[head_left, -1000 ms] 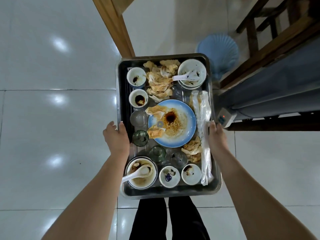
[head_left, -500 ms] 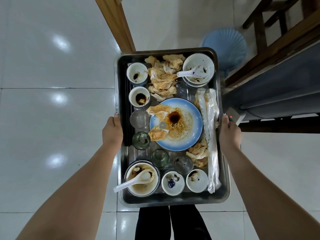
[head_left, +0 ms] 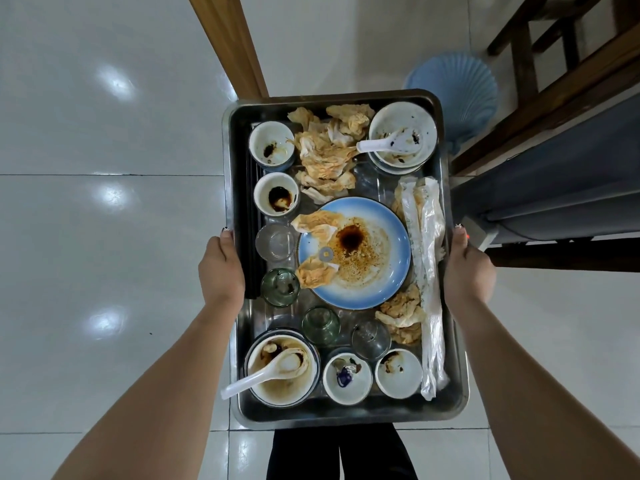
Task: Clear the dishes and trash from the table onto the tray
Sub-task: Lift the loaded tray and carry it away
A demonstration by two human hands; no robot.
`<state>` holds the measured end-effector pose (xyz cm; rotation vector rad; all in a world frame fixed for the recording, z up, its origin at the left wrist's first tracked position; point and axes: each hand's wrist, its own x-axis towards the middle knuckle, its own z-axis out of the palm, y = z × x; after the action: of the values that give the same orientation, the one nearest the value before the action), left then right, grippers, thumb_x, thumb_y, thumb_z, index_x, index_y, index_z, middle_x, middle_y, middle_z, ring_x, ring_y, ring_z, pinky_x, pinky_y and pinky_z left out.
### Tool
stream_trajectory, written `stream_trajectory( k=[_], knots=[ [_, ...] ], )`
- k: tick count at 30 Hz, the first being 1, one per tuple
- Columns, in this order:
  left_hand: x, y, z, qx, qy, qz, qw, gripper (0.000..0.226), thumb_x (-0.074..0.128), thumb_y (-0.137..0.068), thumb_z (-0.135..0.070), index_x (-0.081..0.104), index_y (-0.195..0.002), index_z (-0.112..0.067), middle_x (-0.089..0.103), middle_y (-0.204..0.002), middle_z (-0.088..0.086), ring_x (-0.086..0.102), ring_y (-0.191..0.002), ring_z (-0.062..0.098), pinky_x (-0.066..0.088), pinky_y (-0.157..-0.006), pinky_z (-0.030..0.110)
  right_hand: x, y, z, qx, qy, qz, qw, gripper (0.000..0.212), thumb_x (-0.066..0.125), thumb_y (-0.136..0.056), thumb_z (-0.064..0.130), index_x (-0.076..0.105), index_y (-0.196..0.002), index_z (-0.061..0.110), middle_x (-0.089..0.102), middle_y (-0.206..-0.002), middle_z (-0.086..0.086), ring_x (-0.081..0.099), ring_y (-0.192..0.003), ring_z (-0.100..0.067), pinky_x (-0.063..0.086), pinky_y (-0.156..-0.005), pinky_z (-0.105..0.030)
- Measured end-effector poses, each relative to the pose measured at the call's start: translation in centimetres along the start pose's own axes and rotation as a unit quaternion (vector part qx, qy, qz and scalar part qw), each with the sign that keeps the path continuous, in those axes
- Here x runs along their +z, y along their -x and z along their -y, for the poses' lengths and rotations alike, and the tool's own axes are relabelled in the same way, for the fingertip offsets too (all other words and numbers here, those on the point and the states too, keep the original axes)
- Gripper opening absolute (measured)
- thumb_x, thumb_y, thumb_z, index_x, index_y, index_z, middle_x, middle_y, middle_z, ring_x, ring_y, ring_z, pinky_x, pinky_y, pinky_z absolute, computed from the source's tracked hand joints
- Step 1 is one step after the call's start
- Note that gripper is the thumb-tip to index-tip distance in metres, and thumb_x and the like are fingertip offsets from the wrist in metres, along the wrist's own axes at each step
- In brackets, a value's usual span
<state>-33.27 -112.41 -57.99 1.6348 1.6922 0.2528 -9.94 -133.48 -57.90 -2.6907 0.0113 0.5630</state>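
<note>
A steel tray (head_left: pixel 346 415) hangs in the air over the floor, loaded with dirty dishes. My left hand (head_left: pixel 221 268) grips its left rim and my right hand (head_left: pixel 467 268) grips its right rim. On it lie a stained blue plate (head_left: pixel 377 258), several small white bowls such as one with a spoon (head_left: pixel 280 368) at the near left and another (head_left: pixel 401 140) at the far right, small glasses (head_left: pixel 280 287), crumpled greasy napkins (head_left: pixel 325 157) and plastic wrappers (head_left: pixel 427 271).
Glossy white floor tiles (head_left: pixel 104 220) spread to the left. A wooden post (head_left: pixel 228 46) rises ahead. A light blue bin (head_left: pixel 457 84) stands at the upper right beside wooden furniture (head_left: pixel 554 81) with a grey cushion (head_left: pixel 554 181). My dark trousers (head_left: pixel 339 455) show below the tray.
The tray has risen closer to the camera, filling more of the view. Both hands keep their grip on its sides; my thumbs have shifted from over the rim to its outer edge.
</note>
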Motion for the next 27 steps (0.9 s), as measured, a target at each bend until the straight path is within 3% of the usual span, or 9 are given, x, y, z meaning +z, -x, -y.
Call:
stream_trajectory(
  k=[4,9,12,15,18,22,25,27],
  knots=[
    [0.1,-0.3,0.4,-0.012,0.021,0.023,0.999,0.041,0.024,-0.105,-0.036,0.051,-0.090,-0.009,0.049,-0.072,-0.002,0.045,-0.076,0.019,0.032,-0.064,0.025,0.2,0.7,-0.6,0.000,0.011,-0.008,1.000,0.066,0.021,-0.102,0.048,0.060,-0.085,-0.002,0.057,-0.081,-0.018,0.048,-0.072,-0.027,0.025,-0.051,-0.031],
    [-0.3,-0.3,0.9,0.004,0.022,0.042,0.999,0.048,0.023,-0.105,-0.037,0.055,-0.089,-0.006,0.053,-0.076,0.000,0.049,-0.080,0.020,0.035,-0.072,0.030,-0.3,1.6,-0.5,-0.029,-0.006,0.000,1.000,0.052,0.031,-0.103,0.040,0.048,-0.068,0.005,0.051,-0.077,-0.014,0.045,-0.073,-0.025,0.023,-0.048,-0.027],
    [-0.2,0.0,0.9,0.009,0.028,0.038,0.999,0.043,0.025,-0.105,-0.035,0.052,-0.087,-0.008,0.051,-0.075,0.000,0.047,-0.074,0.016,0.035,-0.064,0.028,-0.3,1.3,-0.3,-0.036,-0.046,0.010,0.998,0.046,0.037,-0.101,0.040,0.053,-0.077,0.004,0.052,-0.077,-0.013,0.047,-0.073,-0.026,0.026,-0.054,-0.033],
    [0.0,0.0,0.9,0.012,0.021,0.029,0.999,0.043,0.026,-0.105,-0.034,0.048,-0.083,-0.004,0.047,-0.068,-0.001,0.042,-0.063,0.010,0.033,-0.059,0.019,-0.2,1.1,-0.3,-0.029,-0.048,-0.013,0.998,0.046,0.041,-0.100,0.041,0.050,-0.073,0.006,0.050,-0.074,-0.012,0.047,-0.072,-0.027,0.027,-0.060,-0.031],
    [0.0,0.1,0.7,0.013,0.005,0.024,1.000,0.038,0.027,-0.105,-0.032,0.043,-0.083,-0.005,0.041,-0.065,-0.001,0.037,-0.058,0.009,0.029,-0.053,0.020,-0.2,1.3,-0.2,-0.024,-0.052,-0.025,0.998,0.047,0.042,-0.100,0.041,0.049,-0.069,0.007,0.048,-0.068,-0.008,0.044,-0.064,-0.024,0.025,-0.051,-0.032],
    [-0.1,-0.6,0.1,0.014,0.020,0.025,0.999,0.036,0.026,-0.105,-0.030,0.043,-0.085,-0.006,0.041,-0.067,-0.001,0.037,-0.059,0.008,0.029,-0.051,0.015,-0.2,1.1,0.1,-0.037,-0.069,-0.001,0.997,0.047,0.039,-0.101,0.040,0.058,-0.084,0.000,0.051,-0.073,-0.009,0.047,-0.075,-0.026,0.026,-0.056,-0.033],
    [0.1,-0.9,-0.4,0.015,0.003,0.025,1.000,0.036,0.026,-0.105,-0.031,0.040,-0.084,-0.006,0.040,-0.066,-0.001,0.036,-0.058,0.010,0.024,-0.055,0.033,0.1,1.1,0.5,-0.046,-0.061,0.009,0.997,0.048,0.036,-0.102,0.040,0.062,-0.104,0.000,0.056,-0.090,-0.011,0.046,-0.082,-0.021,0.028,-0.066,-0.029],
    [0.3,-0.8,-0.4,0.007,-0.007,0.015,1.000,0.040,0.025,-0.105,-0.033,0.039,-0.079,-0.006,0.041,-0.065,0.000,0.037,-0.058,0.010,0.024,-0.059,0.032,0.3,1.3,0.5,-0.037,-0.045,-0.007,0.998,0.051,0.034,-0.102,0.042,0.062,-0.103,-0.001,0.058,-0.091,-0.013,0.045,-0.080,-0.021,0.028,-0.065,-0.029]
  ],
)
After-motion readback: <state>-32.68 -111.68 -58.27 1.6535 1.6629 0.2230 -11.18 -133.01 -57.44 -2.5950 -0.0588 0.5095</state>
